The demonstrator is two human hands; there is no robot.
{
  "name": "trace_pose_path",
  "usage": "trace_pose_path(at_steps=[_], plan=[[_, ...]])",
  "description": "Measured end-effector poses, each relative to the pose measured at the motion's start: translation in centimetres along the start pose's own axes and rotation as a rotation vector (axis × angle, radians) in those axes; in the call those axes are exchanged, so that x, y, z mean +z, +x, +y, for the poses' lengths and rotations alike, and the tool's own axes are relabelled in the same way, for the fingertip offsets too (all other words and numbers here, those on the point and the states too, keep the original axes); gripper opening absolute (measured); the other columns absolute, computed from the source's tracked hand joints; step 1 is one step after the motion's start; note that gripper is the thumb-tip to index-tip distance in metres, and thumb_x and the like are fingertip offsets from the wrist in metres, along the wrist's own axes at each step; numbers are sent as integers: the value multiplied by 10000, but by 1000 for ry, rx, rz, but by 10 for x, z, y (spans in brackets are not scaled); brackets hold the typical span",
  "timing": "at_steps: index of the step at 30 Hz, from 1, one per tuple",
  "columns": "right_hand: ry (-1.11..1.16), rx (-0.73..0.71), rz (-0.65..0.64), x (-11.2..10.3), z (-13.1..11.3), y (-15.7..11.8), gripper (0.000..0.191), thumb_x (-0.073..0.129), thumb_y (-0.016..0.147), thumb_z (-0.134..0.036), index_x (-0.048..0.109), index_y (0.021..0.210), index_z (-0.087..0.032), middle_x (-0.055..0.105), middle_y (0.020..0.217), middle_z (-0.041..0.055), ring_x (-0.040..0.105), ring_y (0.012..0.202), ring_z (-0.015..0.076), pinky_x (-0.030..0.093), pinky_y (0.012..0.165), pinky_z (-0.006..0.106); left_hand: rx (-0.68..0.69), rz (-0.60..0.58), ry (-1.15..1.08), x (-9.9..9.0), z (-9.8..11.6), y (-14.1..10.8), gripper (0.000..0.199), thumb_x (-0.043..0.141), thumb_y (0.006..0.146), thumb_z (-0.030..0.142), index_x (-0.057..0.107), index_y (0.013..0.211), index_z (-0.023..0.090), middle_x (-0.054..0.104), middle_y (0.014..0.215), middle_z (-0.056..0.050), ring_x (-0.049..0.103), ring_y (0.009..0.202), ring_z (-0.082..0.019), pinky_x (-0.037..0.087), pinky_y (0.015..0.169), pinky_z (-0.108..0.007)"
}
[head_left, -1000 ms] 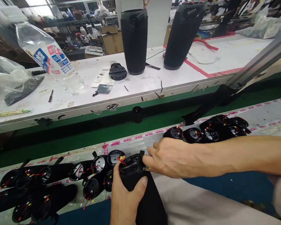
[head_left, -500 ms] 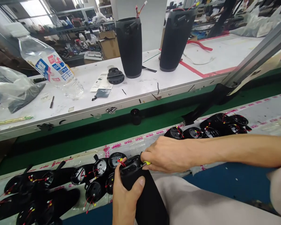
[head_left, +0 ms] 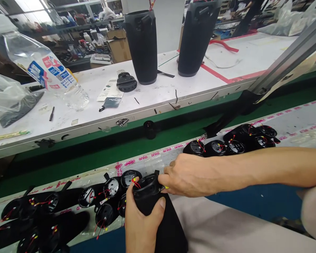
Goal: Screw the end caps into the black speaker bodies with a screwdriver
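A black fabric-covered speaker housing leans upward in front of my lap, its open end up. My left hand wraps round it just below the rim, thumb on the near side. Red wires with yellow connectors stick out by my left fingertips. My right hand is closed at the right side of the rim. A small yellow-handled tool shows between its fingers; most of it is hidden, and its kind cannot be made out. A black strap tab stands up at the rim beside my right fingers.
Several black speaker housings with red wires lie on the plastic-covered ledge left, more right. On the white bench stand two upright housings, a water bottle and a black cap. A metal post slants at right.
The view has shifted slightly, so the bench items sit a little further left and higher. Both hands keep their hold at the rim; my right hand has turned a little.
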State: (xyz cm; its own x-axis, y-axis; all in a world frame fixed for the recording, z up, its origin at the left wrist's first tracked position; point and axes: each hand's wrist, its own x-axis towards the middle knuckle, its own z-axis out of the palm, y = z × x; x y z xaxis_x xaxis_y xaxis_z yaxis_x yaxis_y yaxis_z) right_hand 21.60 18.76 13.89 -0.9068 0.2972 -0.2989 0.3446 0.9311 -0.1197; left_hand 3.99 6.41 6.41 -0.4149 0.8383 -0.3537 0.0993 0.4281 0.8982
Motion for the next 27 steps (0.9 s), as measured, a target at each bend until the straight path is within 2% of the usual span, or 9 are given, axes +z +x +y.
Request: trace_pose_path(at_steps=[4, 9, 11, 13, 15, 18, 22, 24, 27], plan=[[-6, 1, -51, -5, 0, 0, 294, 482, 1197, -360, 656, 1079, -154, 720, 794, 40, 502, 525, 157, 196, 501, 343, -10, 24, 85, 1, 0, -1, 862, 816, 742, 558, 565, 1481, 193, 683, 1471, -214, 609, 1421, -455, 382, 1254, -640], [-34, -33, 31, 16, 4, 4, 264, 501, 1186, -358, 648, 1095, -158, 715, 765, 40, 536, 534, 174, 189, 514, 353, -13, 19, 133, 1, -9, 3, 892, 847, 736, 572, 568, 1507, 223, 682, 1485, -192, 606, 1433, -461, 390, 1256, -643], [1, -38, 62, 23, 8, 6, 236, 532, 1173, -353, 649, 1093, -165, 720, 777, 38, 547, 552, 179, 180, 519, 351, -7, -15, 54, 1, -15, 7, 847, 855, 763, 536, 581, 1498, 216, 695, 1475, -192, 632, 1412, -437, 408, 1253, -632], [158, -19, 102, 27, 13, 8, 229, 544, 1171, -368, 651, 1111, -174, 721, 790, 24, 558, 585, 173, 211, 532, 329, -50, -62, -106, 1, -22, 10, 886, 883, 764, 543, 568, 1530, 231, 742, 1412, -171, 693, 1342, -414, 452, 1234, -612], [379, 39, 219, 28, 18, 6, 256, 508, 1184, -396, 645, 1141, -184, 696, 784, 1, 547, 612, 165, 272, 568, 300, -113, -96, -259, 2, -28, 13, 985, 934, 713, 604, 561, 1556, 256, 785, 1337, -140, 744, 1265, -403, 512, 1195, -573], [617, 136, 402, 30, 24, -2, 293, 440, 1189, -410, 624, 1116, -194, 626, 766, -21, 504, 636, 161, 336, 632, 290, -158, -82, -340, 3, -32, 15, 1075, 983, 643, 657, 579, 1560, 268, 799, 1312, -125, 768, 1227, -392, 584, 1120, -499], [803, 229, 396, 39, 27, -15, 299, 439, 1163, -449, 587, 1043, -217, 533, 732, -53, 479, 633, 154, 350, 642, 288, -240, -72, -407, 5, -32, 21, 1069, 964, 710, 638, 515, 1627, 321, 777, 1372, -128, 785, 1194, -374, 631, 1018, -473], [854, 319, 413, 46, 31, -20, 330, 442, 1151, -496, 561, 1004, -226, 538, 732, -52, 498, 645, 155, 363, 650, 288, -250, -87, -451, 11, -33, 27, 1003, 927, 779, 608, 494, 1636, 317, 773, 1374, -128, 770, 1233, -364, 607, 1063, -488], [920, 462, 474, 57, 42, -23, 387, 441, 1133, -567, 528, 954, -236, 612, 756, -28, 560, 687, 166, 392, 665, 293, -109, -104, -327, 34, -40, 37, 926, 913, 812, 506, 510, 1601, 234, 759, 1358, -147, 723, 1318, -361, 518, 1192, -516]])
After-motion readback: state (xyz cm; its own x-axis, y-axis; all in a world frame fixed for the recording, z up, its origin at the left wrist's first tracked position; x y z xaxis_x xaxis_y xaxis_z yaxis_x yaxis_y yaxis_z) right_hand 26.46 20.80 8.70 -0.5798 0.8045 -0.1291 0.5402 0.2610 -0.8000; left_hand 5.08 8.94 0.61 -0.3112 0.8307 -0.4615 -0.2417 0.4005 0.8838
